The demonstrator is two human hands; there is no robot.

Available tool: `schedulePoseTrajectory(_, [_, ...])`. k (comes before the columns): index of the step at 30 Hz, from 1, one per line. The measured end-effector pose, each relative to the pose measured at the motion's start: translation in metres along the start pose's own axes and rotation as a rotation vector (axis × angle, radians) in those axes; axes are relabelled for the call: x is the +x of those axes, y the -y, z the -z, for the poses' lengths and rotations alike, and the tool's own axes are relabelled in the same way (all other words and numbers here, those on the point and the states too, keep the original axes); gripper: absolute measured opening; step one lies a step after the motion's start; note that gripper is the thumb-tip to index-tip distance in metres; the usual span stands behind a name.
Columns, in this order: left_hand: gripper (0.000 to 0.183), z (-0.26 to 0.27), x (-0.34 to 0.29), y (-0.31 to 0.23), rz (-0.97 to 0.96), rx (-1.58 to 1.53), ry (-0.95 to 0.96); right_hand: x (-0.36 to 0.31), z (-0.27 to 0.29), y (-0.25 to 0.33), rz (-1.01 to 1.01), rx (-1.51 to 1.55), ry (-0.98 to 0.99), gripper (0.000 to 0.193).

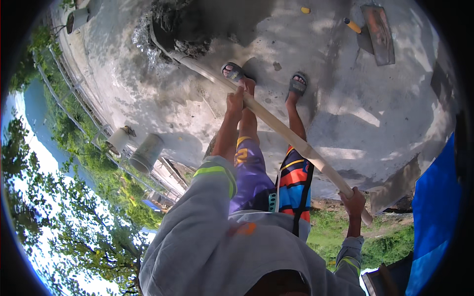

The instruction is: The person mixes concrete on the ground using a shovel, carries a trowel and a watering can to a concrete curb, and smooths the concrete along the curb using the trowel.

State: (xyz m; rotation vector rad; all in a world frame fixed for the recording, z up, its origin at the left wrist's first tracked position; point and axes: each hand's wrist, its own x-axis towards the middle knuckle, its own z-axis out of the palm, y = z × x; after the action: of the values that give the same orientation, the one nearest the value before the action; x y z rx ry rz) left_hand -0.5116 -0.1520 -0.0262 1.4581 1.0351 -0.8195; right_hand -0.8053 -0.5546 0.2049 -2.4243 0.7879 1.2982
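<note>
A long pale wooden handle [291, 135] runs slantwise across the view, from the upper left to the lower right. Partway along it, my left hand [235, 101] is closed around the wood. My right hand [353, 201] grips it close to the near end at lower right. The handle's far end reaches a dark wet patch of mix [197, 29] on the concrete, where the tool's head cannot be made out. Pale, glistening wet stuff [144, 42] lies at that patch's left edge. My sandalled feet stand apart on the floor, just beyond the handle.
A rectangular reddish-brown board [379, 35] lies at upper right beside a yellow cylindrical grip [352, 25]. Two buckets, one grey [146, 154] and one pale [117, 140], stand at left near a railing [74, 91]. Blue sheeting [433, 197] hangs at right.
</note>
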Motion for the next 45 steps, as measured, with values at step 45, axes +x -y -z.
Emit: schedulePoseTrajectory(45, [0.015, 0.032, 0.041, 0.0, 0.271, -0.558, 0.008, -0.127, 0.066, 0.029, -0.079, -0.134, -0.061, 0.029])
